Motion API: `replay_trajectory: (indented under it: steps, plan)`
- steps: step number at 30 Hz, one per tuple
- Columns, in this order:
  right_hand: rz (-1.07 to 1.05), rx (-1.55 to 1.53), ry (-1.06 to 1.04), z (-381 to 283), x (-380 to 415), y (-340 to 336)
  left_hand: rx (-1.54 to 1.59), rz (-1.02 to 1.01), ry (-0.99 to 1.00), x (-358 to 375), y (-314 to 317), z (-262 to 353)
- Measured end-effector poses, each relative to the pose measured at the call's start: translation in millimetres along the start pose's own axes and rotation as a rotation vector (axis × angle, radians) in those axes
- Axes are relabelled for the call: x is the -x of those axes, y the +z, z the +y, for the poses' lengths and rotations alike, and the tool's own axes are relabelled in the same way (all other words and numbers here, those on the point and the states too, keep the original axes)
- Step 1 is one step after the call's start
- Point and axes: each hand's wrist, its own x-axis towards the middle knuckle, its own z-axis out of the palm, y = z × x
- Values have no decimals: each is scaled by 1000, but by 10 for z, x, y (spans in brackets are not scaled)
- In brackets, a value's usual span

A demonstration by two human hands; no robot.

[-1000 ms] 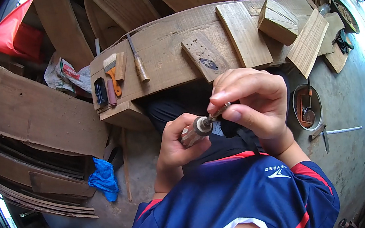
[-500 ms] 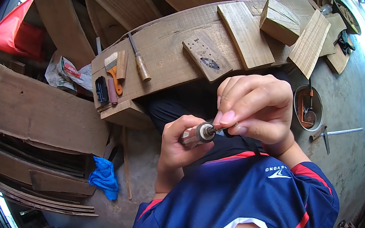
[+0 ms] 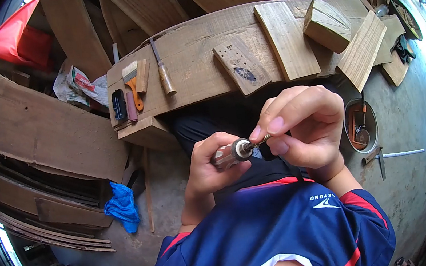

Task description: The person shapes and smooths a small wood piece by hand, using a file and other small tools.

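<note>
My left hand (image 3: 204,169) is wrapped round a small rotary tool (image 3: 229,155) with a reddish-grey body and a dark metal collar, its tip pointing right. A thin brass-coloured bit (image 3: 262,141) sticks out from the collar. The fingertips of my right hand (image 3: 303,126) pinch the bit near its outer end. Both hands are above my lap, below the front edge of the wooden bench (image 3: 195,76). On the bench, a board with holes and a dark oval mark (image 3: 243,67) lies nearest to them.
The bench also holds a chisel (image 3: 164,75), a brush (image 3: 133,84), a plank (image 3: 287,42) and a wood block (image 3: 327,26). A bucket with tools (image 3: 375,136) stands on the floor at right. A blue cloth (image 3: 121,207) hangs at left, by stacked boards (image 3: 41,134).
The fingers of my right hand have shifted slightly outward along the bit and spread a little, so more of it shows. My left hand has barely moved.
</note>
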Motion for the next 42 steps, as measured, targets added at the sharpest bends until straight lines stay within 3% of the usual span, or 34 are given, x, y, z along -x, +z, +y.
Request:
replay_trajectory:
  steps: [10,16,20,42]
  plan:
    - [54,77,2,25,23,-17,37,0,-79,48,-12,-33]
    - [148,58,176,-124,-2,46,34,-13,-74,48,-17,-44]
    - [14,103,104,-71,-7,-53,37,-9,-84,62,-17,-47]
    - [-13,146,19,-55,-18,-95,41,16,-117,112,-7,-11]
